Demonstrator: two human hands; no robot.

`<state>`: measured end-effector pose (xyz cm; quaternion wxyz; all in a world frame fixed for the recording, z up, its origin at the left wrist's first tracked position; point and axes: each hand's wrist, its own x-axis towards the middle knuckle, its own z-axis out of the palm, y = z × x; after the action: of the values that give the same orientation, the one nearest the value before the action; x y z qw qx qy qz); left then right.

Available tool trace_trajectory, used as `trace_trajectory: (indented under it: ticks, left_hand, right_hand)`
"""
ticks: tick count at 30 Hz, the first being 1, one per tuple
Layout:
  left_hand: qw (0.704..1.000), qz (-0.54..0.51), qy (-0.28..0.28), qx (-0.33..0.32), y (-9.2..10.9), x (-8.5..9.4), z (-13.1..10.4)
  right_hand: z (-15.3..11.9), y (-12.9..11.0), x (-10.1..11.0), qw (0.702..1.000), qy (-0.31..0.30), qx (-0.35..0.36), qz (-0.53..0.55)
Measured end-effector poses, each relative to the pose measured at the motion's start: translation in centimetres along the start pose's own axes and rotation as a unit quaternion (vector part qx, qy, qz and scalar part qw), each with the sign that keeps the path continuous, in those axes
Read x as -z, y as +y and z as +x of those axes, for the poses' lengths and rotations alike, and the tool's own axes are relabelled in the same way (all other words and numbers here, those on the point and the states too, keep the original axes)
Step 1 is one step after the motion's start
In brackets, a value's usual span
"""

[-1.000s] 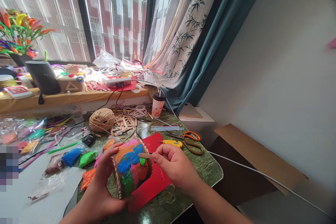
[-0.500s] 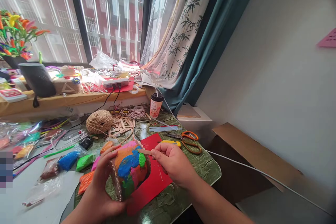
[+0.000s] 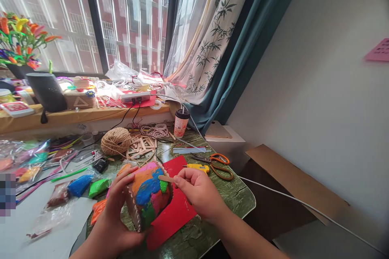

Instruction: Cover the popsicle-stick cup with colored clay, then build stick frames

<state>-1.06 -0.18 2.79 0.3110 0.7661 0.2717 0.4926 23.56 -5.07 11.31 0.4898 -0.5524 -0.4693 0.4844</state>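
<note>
My left hand (image 3: 117,210) is wrapped round a clay-covered craft piece (image 3: 148,188), its curved face patched in blue, orange, pink and green, with a twisted rope-like edging. In my right hand (image 3: 197,190) a flat wooden stick (image 3: 165,178) is pinched between thumb and fingers. The stick's tip rests at the bright green patch, beside the blue clay. Beneath the piece lies a red sheet (image 3: 176,222) on the green marbled table (image 3: 234,198). What the piece is made of inside is hidden.
Scissors with orange handles (image 3: 217,162) and a yellow cutter (image 3: 198,167) lie right of the red sheet. Behind stand a twine ball (image 3: 116,141) and a lidded paper cup (image 3: 181,123). Blue clay (image 3: 79,185) and green clay (image 3: 99,187) in bags lie left. A white cable (image 3: 291,194) crosses the right side.
The wooden stick and my right hand have shifted slightly left and down across the green patch. My left hand keeps its hold on the craft piece. The view has moved a little.
</note>
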Motion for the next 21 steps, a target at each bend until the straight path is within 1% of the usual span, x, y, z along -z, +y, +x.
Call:
trace_trajectory:
  ticks: [6, 10, 13, 15, 18, 21]
  left_hand:
    - [1.000, 0.015, 0.015, -0.010, 0.3, -0.3, 0.1]
    - [0.999, 0.017, 0.026, -0.018, 0.4, -0.3, 0.2]
    - [0.999, 0.012, 0.037, -0.010, 0.2, -0.4, 0.3]
    - [0.999, 0.008, 0.036, -0.003, 0.0, -0.3, 0.2]
    - [0.999, -0.014, 0.026, 0.012, -0.3, -0.2, -0.1]
    - [0.993, -0.096, 0.016, 0.063, -0.5, -0.4, -0.3]
  right_hand:
    - [0.1, 0.2, 0.1, 1.000, 0.012, -0.001, -0.004]
    - [0.1, 0.3, -0.4, 0.999, 0.031, 0.011, 0.000]
    - [0.1, 0.7, -0.7, 0.999, 0.040, 0.015, 0.022]
    - [0.0, 1.1, -0.8, 0.998, 0.045, 0.008, 0.052]
    - [-0.4, 1.7, -0.6, 0.991, 0.052, -0.007, 0.125]
    - [-0.7, 2.4, -0.8, 0.980, 0.034, -0.028, 0.193]
